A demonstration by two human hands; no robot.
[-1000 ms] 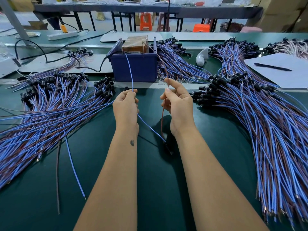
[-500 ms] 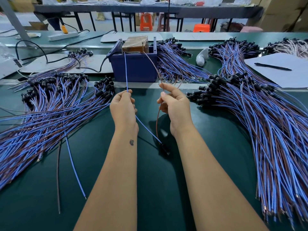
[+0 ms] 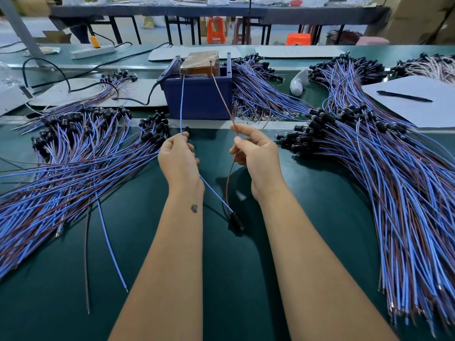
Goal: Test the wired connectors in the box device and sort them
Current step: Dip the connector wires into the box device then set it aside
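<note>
Left hand (image 3: 178, 157) pinching thin blue wire (image 3: 182, 104), right hand (image 3: 256, 153) pinching thin brown wire (image 3: 221, 98), hands apart at frame centre, both wires running up-frame into boxy blue plastic device (image 3: 199, 97), black cylindrical connector (image 3: 236, 220) dangling below between forearms, matte green mat (image 3: 234, 279).

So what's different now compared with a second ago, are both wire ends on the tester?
The brown wire has straightened: the right hand has brought its tip up to the box device. The left hand still pinches the blue wire, already raised there. The black connector hangs between the forearms; both piles are unchanged.
</note>
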